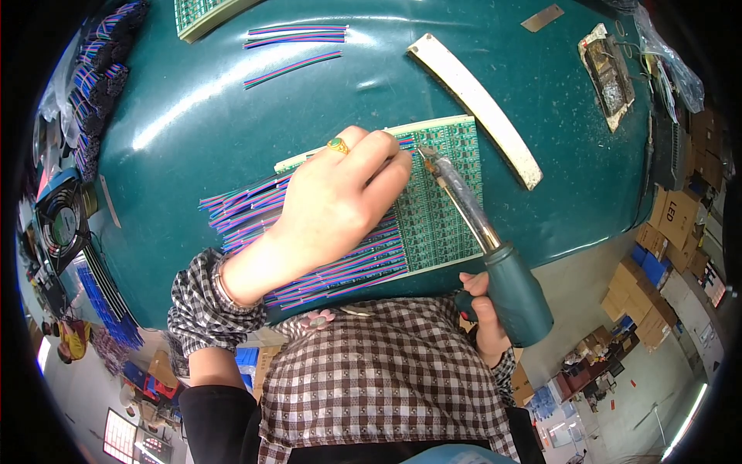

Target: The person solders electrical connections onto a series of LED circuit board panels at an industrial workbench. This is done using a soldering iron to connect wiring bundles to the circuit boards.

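Near the middle of the table lies a green circuit board panel (pixel 444 201) with a pale edge strip along its far side. Rows of multicoloured ribbon wires (pixel 352 267) run across its left part and stick out past its left edge. My left hand (pixel 332 193), with a ring and a bracelet, reaches over the panel. Its fingers are pinched on a short ribbon wire (pixel 406 145), whose end shows past the fingertips. My right hand (pixel 488 321) is wrapped round the dark green handle of a soldering iron (pixel 519 298). The iron's tip is at the wire's end, near the panel's far edge.
Loose ribbon wires (pixel 295 37) lie at the far side. Right of the panel are a curved white bar (pixel 479 108) and a dirty soldering tray (pixel 607 77). Wire bundles (pixel 100 85) and a small fan (pixel 63 220) line the left edge. Another panel (pixel 205 15) lies far left.
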`<state>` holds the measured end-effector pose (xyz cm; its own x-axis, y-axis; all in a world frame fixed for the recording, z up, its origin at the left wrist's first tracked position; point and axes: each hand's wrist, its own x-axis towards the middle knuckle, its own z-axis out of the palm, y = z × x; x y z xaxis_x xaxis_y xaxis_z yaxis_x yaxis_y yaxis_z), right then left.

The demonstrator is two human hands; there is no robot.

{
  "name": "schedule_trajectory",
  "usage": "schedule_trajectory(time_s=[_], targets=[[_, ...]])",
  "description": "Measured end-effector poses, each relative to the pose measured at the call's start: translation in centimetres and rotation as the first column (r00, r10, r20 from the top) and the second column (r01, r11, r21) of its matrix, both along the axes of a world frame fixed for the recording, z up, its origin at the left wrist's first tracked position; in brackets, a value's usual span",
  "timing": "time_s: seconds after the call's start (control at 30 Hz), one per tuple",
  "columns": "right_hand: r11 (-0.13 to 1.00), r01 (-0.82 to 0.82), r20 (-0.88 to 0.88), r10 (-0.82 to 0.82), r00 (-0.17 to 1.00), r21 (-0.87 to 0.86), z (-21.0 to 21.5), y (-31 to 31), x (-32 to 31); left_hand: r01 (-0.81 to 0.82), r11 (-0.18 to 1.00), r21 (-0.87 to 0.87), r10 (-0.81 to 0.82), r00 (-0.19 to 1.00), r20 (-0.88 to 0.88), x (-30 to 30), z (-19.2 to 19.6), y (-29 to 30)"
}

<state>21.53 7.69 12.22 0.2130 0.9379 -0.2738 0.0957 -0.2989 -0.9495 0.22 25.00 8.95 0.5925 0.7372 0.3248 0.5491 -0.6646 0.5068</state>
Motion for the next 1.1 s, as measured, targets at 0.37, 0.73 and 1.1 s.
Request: schedule_trajectory(time_s=[0.37,0.73,1.1], targets=[[0.999,0.013,0.12,-0.019,0.993,0.049,0.8,1.5,-0.2,0.003,0.999,0.038,-0.003,1.0,-0.009,0.0,-0.1,-0.1],[0.996,-0.073,0.208,0.061,0.976,0.049,0.1,0.7,0.5,0.009,0.999,0.036,-0.009,1.0,-0.004,0.1,-0.2,-0.1],[0.999,-0.031,0.159,0.028,0.987,0.015,-0.3,0.2,0.5,0.012,0.999,0.034,-0.012,1.0,0.008,0.0,-0.3,-0.2]])
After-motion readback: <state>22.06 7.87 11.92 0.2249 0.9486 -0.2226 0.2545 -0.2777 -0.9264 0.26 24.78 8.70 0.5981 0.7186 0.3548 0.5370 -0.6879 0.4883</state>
